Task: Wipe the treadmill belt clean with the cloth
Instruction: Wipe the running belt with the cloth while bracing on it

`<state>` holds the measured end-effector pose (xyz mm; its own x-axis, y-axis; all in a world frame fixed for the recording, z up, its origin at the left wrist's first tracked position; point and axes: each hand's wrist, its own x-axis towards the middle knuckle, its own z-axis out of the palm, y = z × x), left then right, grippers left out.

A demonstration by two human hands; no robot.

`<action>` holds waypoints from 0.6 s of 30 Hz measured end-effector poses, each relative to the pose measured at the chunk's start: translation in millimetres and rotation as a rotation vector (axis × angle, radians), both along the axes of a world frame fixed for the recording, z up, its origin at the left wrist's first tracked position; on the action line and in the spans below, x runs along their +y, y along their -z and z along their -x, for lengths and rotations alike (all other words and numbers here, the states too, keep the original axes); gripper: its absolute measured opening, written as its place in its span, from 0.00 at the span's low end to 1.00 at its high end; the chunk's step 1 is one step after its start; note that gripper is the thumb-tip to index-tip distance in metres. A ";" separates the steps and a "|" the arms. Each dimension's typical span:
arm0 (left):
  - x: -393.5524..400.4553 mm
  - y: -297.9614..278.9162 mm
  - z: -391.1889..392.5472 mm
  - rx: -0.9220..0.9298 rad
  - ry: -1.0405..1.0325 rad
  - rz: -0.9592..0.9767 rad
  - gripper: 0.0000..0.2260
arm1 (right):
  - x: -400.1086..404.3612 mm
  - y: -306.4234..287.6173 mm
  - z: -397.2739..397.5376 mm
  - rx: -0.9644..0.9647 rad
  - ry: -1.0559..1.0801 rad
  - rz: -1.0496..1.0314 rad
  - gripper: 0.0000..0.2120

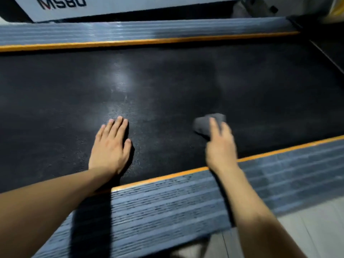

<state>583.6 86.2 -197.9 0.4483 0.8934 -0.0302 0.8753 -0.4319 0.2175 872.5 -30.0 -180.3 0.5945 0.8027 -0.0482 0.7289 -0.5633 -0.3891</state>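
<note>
The black textured treadmill belt (pixel 167 81) fills the middle of the head view, with pale dusty smears and a light glare near its centre. My right hand (pixel 220 146) presses a small grey cloth (pixel 204 123) onto the belt near the close edge; the cloth bunches out beyond my fingers and looks blurred. My left hand (pixel 110 146) lies flat on the belt to the left, palm down, fingers together, holding nothing.
Ribbed grey side rails with orange strips border the belt, one close to me (pixel 167 205) and one far (pixel 130 32). A white cover marked MS80 (pixel 61 3) stands beyond the far rail. Pale floor (pixel 316 229) shows at the lower right.
</note>
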 end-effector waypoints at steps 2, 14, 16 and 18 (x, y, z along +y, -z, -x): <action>-0.4 1.1 -0.9 0.002 -0.008 -0.005 0.31 | -6.8 -4.3 -12.0 0.033 0.065 0.023 0.34; 32.9 -6.6 28.9 0.069 0.158 0.048 0.30 | 38.7 -7.5 123.0 0.099 -0.295 -0.033 0.33; 54.2 -7.3 35.2 0.105 0.128 0.050 0.30 | 62.5 -4.7 121.6 0.083 -0.315 -0.048 0.32; 78.1 -5.5 39.1 0.123 0.126 0.051 0.30 | 98.0 -1.1 121.7 0.057 -0.338 -0.052 0.32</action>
